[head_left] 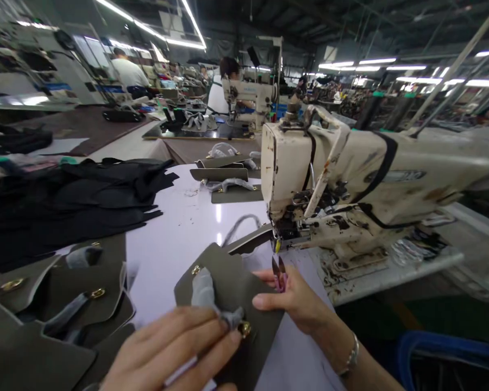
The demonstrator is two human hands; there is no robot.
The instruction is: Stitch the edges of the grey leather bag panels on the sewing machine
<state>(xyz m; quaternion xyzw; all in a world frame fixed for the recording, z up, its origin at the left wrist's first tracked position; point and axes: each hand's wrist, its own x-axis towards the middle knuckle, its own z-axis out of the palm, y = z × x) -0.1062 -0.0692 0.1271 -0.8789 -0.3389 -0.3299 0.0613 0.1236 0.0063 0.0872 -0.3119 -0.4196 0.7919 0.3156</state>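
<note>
A grey-green bag panel (228, 277) lies tilted over the white table in front of me. Gold rings anchor a handle wrapped in translucent film (204, 288) to it. My left hand (179, 347) is closed at the handle's near end, beside the gold ring (244, 328). With thumb and fingers, my right hand (293, 298) grips the panel's right edge. Small scissors with pink handles (281, 277) are tucked in that same hand, blades pointing up. Just beyond the panel, another piece (250, 239) reaches under the needle area of a sewing machine (330, 168).
Similar panels are piled at left (77, 288), with more (228, 179) behind on the white table (163, 244). Black pieces (73, 201) lie at far left. A blue bin (444, 345) stands at lower right. Co-workers (128, 73) sit at machines in the background.
</note>
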